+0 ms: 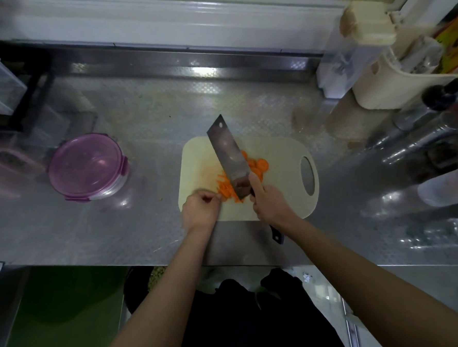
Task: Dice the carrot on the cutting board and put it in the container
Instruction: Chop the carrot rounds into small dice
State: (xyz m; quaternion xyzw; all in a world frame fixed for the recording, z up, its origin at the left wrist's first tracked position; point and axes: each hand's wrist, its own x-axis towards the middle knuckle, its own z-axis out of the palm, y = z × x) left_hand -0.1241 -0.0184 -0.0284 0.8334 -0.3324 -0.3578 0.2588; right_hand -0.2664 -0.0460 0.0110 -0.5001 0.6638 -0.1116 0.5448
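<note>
Head view: cutting board (280, 200) near edge of steel counter (146, 109).
Right hand (270, 204) grips cleaver (229, 157), left hand (200, 206) pinches carrot (259, 165); container (87, 164) well left.

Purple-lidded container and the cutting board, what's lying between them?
Nothing but bare steel counter between the container and the cutting board, as the head view shows.

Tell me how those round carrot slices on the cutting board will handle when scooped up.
The carrot slices look thin and flat, so they'll likely be light and stiff, and lie rather than roll. Loosely heaped on the smooth cutting board, they'd probably slide and scatter if pushed. Freshly cut faces may be slippery.
</note>
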